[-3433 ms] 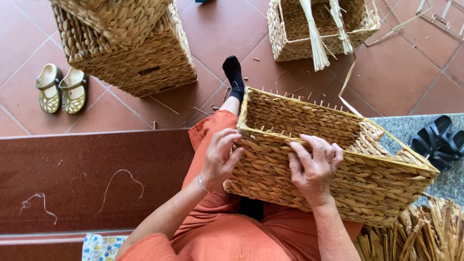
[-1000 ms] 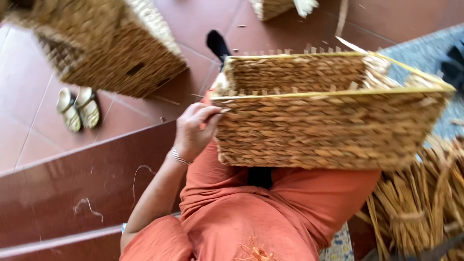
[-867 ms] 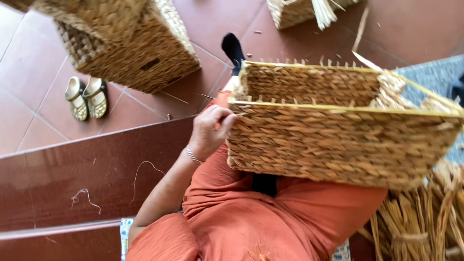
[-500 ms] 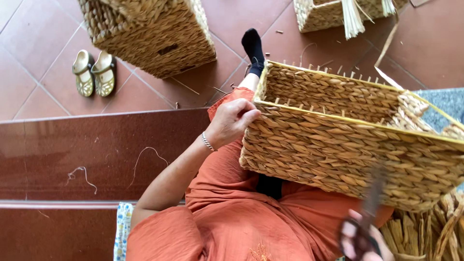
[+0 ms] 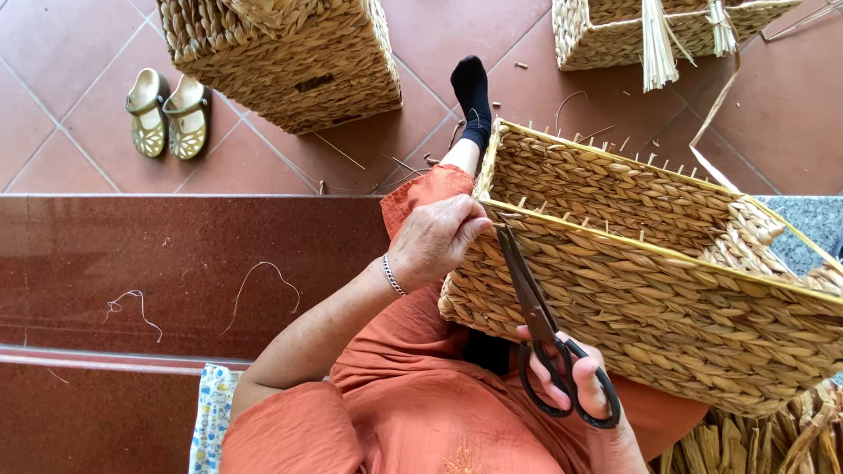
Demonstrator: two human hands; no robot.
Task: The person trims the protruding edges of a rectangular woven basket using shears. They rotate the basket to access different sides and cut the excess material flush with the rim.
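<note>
A: Partly hidden: the woven basket [image 5: 667, 290] on the lap runs off the right edge. It covers most of the right hand [image 5: 584, 386], whose fingers are clenched through the loops of the black scissors [image 5: 544, 329].

B: Blades?

A: Slightly parted, tips at the near rim corner. Left hand [image 5: 435, 241] fingers clamp that same corner.

B: Counts?

A: Baskets: three; the two [image 5: 290, 61] [image 5: 615, 35] on the tiled floor [image 5: 61, 53] are cropped at top. Sandals [image 5: 167, 114]: two. Scissors: one. Reed bundle [image 5: 773, 443], lower right: cut off.
</note>
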